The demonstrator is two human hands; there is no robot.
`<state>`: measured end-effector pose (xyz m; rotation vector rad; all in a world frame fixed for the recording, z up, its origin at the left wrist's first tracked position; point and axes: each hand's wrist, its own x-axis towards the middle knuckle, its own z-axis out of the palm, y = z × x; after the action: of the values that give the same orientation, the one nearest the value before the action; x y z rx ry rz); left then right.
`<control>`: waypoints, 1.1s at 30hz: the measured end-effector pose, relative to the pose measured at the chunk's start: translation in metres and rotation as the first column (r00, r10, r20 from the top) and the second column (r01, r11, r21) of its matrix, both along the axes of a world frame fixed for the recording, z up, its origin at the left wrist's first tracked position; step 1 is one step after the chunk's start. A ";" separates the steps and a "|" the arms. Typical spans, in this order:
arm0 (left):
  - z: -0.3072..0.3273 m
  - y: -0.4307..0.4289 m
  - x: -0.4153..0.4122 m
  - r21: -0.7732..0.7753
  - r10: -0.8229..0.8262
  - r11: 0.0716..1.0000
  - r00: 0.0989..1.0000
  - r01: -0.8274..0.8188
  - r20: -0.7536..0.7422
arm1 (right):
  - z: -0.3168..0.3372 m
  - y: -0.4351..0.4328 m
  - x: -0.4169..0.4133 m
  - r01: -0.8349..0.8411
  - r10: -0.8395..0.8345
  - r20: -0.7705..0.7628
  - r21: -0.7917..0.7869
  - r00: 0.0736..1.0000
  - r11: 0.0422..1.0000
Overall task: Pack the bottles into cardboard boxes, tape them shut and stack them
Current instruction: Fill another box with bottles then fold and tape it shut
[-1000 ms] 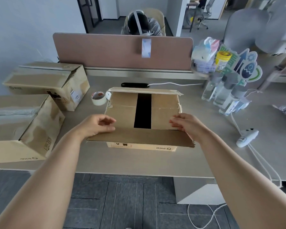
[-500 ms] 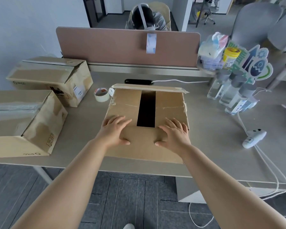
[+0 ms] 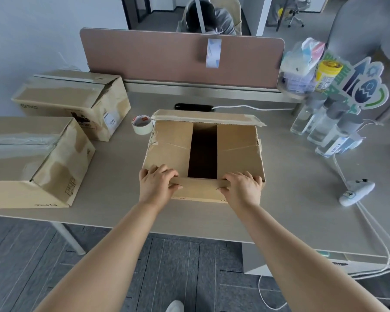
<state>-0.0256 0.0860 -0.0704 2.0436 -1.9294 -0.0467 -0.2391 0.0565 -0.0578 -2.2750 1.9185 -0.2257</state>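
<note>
An open cardboard box [image 3: 171, 143] stands mid-desk. Its two side flaps are folded in, with a dark gap [image 3: 203, 152] between them. The far flap [image 3: 207, 117] sticks up at the back. My left hand [image 3: 157, 185] and my right hand [image 3: 243, 188] each grip the top edge of the near flap [image 3: 200, 190], fingers curled over it. Several clear bottles [image 3: 324, 129] with grey caps stand at the right of the desk. A roll of tape [image 3: 141, 125] lies by the box's far left corner. What is inside the box is hidden.
Two taped cardboard boxes [image 3: 72, 102] [image 3: 32, 158] sit on the left of the desk. A white controller [image 3: 356, 192] with cables lies at the right. A black bar [image 3: 194, 107] lies behind the box, below a brown divider [image 3: 180, 57]. A person sits beyond it.
My hands lay flat on the near flap, pressing it down over the box. Now they grip its edge, and the flap has come back toward me, uncovering more of the gap.
</note>
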 end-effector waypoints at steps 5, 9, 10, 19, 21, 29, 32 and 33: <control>0.015 -0.004 0.002 0.088 -0.041 0.995 0.999 0.042 -0.018 | 0.018 -0.010 -0.002 -0.058 0.061 -0.014 0.189 0.998 0.980; 0.037 -0.021 -0.011 0.174 -0.210 0.962 0.978 0.209 -0.013 | 0.040 -0.021 0.008 -0.149 0.110 0.160 0.260 0.981 0.954; 0.040 -0.026 -0.014 0.211 -0.266 0.943 0.964 0.258 0.012 | 0.043 -0.023 0.011 -0.178 0.148 0.137 0.246 0.979 0.953; 0.048 -0.044 -0.019 0.491 -0.404 0.824 0.901 0.284 0.156 | 0.046 -0.031 0.022 -0.257 0.300 -0.107 0.296 0.948 0.920; 0.047 -0.046 -0.017 0.426 -0.424 0.848 0.885 0.315 0.190 | 0.045 -0.031 0.023 -0.242 0.285 -0.136 0.271 0.949 0.932; 0.059 -0.047 -0.015 0.103 -0.436 0.900 0.869 0.423 0.234 | 0.069 -0.030 0.034 -0.119 0.126 -0.133 0.059 0.983 0.991; 0.067 -0.047 -0.009 -0.129 -0.340 0.914 0.901 0.384 0.267 | 0.079 -0.030 0.029 -0.045 0.043 -0.089 -0.014 0.995 0.999; 0.071 -0.047 -0.006 -0.182 -0.302 0.916 0.912 0.358 0.278 | 0.083 -0.030 0.027 -0.016 0.013 -0.093 -0.037 0.996 0.999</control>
<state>-0.0314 0.0389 0.0008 1.6151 -2.2940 0.3510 -0.2126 0.0269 0.0248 -2.3626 1.9568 -0.1587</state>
